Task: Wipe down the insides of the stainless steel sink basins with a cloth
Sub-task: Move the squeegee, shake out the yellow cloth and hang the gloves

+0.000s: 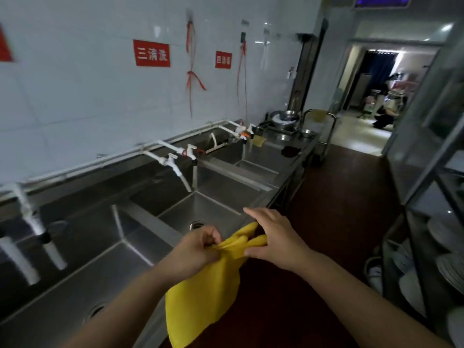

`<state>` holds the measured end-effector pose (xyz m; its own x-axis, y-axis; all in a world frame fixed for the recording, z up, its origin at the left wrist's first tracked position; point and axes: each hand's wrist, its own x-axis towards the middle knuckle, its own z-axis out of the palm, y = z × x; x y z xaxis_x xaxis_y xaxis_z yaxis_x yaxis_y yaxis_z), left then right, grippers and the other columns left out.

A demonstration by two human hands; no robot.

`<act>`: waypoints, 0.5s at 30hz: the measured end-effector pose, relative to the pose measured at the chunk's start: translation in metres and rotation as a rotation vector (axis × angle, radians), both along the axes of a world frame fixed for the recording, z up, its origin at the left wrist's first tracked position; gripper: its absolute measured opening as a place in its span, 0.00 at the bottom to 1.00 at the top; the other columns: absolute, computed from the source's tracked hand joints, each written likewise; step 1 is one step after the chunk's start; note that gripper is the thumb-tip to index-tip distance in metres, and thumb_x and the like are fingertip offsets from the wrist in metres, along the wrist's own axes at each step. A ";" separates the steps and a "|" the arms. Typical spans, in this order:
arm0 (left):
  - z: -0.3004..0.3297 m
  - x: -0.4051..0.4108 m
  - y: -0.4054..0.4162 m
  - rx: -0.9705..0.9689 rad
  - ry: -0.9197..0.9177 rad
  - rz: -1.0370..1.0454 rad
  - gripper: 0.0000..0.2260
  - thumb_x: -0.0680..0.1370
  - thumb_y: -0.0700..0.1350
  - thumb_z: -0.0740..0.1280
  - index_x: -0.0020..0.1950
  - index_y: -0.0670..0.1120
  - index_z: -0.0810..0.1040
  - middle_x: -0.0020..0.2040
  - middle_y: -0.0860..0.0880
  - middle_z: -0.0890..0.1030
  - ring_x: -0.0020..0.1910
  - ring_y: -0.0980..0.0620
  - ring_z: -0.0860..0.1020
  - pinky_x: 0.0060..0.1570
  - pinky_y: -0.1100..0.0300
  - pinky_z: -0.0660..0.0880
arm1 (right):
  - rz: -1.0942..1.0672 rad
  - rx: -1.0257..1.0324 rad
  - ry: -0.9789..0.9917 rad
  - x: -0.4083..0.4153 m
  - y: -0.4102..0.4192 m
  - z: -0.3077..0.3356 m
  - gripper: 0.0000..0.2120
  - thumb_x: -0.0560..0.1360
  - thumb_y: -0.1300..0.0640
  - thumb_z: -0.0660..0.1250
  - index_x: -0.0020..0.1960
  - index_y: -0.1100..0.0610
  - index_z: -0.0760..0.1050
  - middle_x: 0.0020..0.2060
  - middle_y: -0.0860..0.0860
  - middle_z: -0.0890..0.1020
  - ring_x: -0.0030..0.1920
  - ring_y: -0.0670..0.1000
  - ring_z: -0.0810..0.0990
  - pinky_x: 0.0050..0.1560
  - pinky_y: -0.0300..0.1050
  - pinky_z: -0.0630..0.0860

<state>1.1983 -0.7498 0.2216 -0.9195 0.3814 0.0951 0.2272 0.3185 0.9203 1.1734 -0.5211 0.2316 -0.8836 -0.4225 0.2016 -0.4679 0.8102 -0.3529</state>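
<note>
A white-tiled wall (75, 96) runs along the back of a long stainless steel sink unit (155, 223), with red rectangular signs bearing white characters (151, 53) stuck to the tiles and red ribbons (192, 74) hanging from hooks between them. The unit holds a row of basins: the nearest stainless steel basin (75, 285) at its left end shows a round drain near the bottom, and the next basin (208, 209) sits just past a raised divider, its own drain partly visible. White plastic taps on white pipes (173, 162) jut out from the back edge over the basins. At the far right end of the unit stand round metal bowls (286, 119) and a dark rag (290, 150) lies on the steel top. Over the front edge of the unit, above the dark red floor (339, 197), both hands hold a bright yellow cloth (200, 297). The left hand (198, 249) pinches the bunched top of it with curled fingers, and the right hand (273, 237) grips the same bunched part close beside it, fingers laid over the fabric. The rest of the cloth hangs loose below the hands, outside the basins. On the right a metal rack holds stacked white plates (442, 270).
</note>
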 end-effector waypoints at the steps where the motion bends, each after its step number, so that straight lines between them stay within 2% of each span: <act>1: -0.002 -0.018 0.009 0.006 -0.015 -0.053 0.10 0.71 0.27 0.66 0.42 0.42 0.73 0.38 0.46 0.76 0.36 0.54 0.73 0.35 0.60 0.69 | -0.035 -0.021 -0.033 -0.011 0.010 -0.001 0.43 0.64 0.38 0.71 0.74 0.39 0.54 0.69 0.39 0.62 0.65 0.39 0.58 0.63 0.41 0.58; 4: -0.006 -0.072 0.036 0.042 -0.066 -0.174 0.14 0.69 0.25 0.65 0.39 0.45 0.72 0.33 0.52 0.75 0.33 0.57 0.72 0.32 0.63 0.67 | -0.127 -0.169 -0.186 -0.051 0.037 0.000 0.42 0.63 0.41 0.75 0.71 0.35 0.57 0.68 0.39 0.64 0.66 0.39 0.63 0.64 0.41 0.66; 6: -0.003 -0.108 0.049 0.094 -0.108 -0.215 0.13 0.68 0.27 0.66 0.39 0.45 0.72 0.33 0.53 0.75 0.33 0.55 0.71 0.32 0.63 0.66 | -0.188 -0.362 -0.298 -0.079 0.051 0.003 0.41 0.64 0.47 0.78 0.69 0.36 0.59 0.64 0.42 0.69 0.63 0.42 0.70 0.58 0.38 0.71; 8: 0.001 -0.147 0.061 0.156 -0.134 -0.225 0.09 0.66 0.33 0.66 0.40 0.45 0.73 0.34 0.50 0.76 0.35 0.52 0.71 0.33 0.61 0.66 | -0.249 -0.526 -0.376 -0.107 0.063 0.005 0.37 0.65 0.52 0.78 0.68 0.39 0.62 0.59 0.44 0.74 0.57 0.42 0.75 0.50 0.34 0.75; 10: 0.002 -0.185 0.073 0.191 -0.155 -0.231 0.08 0.65 0.34 0.65 0.41 0.44 0.73 0.37 0.44 0.76 0.36 0.49 0.71 0.35 0.57 0.66 | -0.281 -0.665 -0.435 -0.134 0.074 0.003 0.30 0.68 0.54 0.76 0.66 0.44 0.68 0.55 0.45 0.77 0.53 0.42 0.79 0.45 0.34 0.76; 12: 0.000 -0.218 0.087 0.205 -0.180 -0.251 0.08 0.64 0.35 0.65 0.41 0.44 0.73 0.38 0.42 0.76 0.35 0.49 0.72 0.33 0.60 0.66 | -0.309 -0.753 -0.489 -0.158 0.086 -0.001 0.24 0.68 0.52 0.75 0.62 0.48 0.72 0.53 0.47 0.80 0.51 0.42 0.80 0.45 0.35 0.76; 15: -0.006 -0.261 0.113 0.223 -0.226 -0.254 0.09 0.63 0.35 0.64 0.40 0.44 0.73 0.33 0.46 0.74 0.30 0.53 0.70 0.28 0.63 0.65 | -0.355 -0.838 -0.544 -0.191 0.107 -0.006 0.23 0.64 0.46 0.74 0.56 0.49 0.75 0.50 0.47 0.82 0.50 0.44 0.82 0.44 0.36 0.77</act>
<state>0.9370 -0.6367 0.2158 -0.8060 0.5918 0.0074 0.0572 0.0654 0.9962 0.9826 -0.4145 0.2257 -0.9880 -0.0322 -0.1508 0.1367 0.2704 -0.9530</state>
